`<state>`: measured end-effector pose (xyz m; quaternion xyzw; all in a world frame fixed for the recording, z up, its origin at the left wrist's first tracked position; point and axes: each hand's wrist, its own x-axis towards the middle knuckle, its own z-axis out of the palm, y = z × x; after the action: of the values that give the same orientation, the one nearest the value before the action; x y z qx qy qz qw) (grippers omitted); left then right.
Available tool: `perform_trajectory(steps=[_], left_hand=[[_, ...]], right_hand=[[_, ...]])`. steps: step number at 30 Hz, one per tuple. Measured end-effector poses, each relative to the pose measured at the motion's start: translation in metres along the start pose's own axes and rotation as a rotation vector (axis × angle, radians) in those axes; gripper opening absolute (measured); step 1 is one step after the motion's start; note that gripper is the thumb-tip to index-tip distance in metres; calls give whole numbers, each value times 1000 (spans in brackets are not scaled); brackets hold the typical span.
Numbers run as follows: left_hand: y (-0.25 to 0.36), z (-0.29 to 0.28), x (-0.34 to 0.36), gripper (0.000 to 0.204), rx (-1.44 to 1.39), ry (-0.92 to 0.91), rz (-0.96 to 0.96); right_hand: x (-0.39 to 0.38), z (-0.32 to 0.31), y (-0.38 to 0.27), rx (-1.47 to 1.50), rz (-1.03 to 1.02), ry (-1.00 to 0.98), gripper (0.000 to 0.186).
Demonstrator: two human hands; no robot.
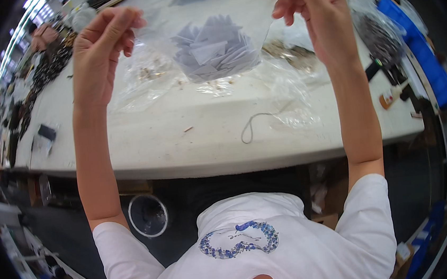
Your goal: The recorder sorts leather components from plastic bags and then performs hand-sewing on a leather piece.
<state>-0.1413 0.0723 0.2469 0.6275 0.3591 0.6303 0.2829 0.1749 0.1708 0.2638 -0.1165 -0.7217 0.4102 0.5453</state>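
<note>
Our left grip (102,42) and right grip (325,13) pinched a clear bag (204,10); pale slips (214,50) lay inside; whether sealing remained, we couldn't tell.

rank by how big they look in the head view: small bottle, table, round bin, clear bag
1. Table
2. Clear bag
3. Round bin
4. Small bottle

This is apparent size only; distance from the camera affects it.

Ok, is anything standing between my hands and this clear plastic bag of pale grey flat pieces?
Nothing visible does. Your left hand pinches the clear plastic bag at its upper left; your right hand is at its upper right, exact grip unclear.
</note>
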Motion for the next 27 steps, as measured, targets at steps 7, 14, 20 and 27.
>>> perform_trajectory(steps=[7,14,20,27], left_hand=[[7,191,25,21,-308,-410,143],[-23,383,-96,11,-352,-824,4],[-85,436,-170,11,-171,-1069,-73],[-134,463,-217,11,-39,-1208,-348]], right_hand=[[-124,-124,-140,-752,-64,342,20],[-276,-123,-173,-1043,637,-67,14],[-388,-120,-131,-942,998,235,23],[-486,-140,-96,-887,1378,252,24]])
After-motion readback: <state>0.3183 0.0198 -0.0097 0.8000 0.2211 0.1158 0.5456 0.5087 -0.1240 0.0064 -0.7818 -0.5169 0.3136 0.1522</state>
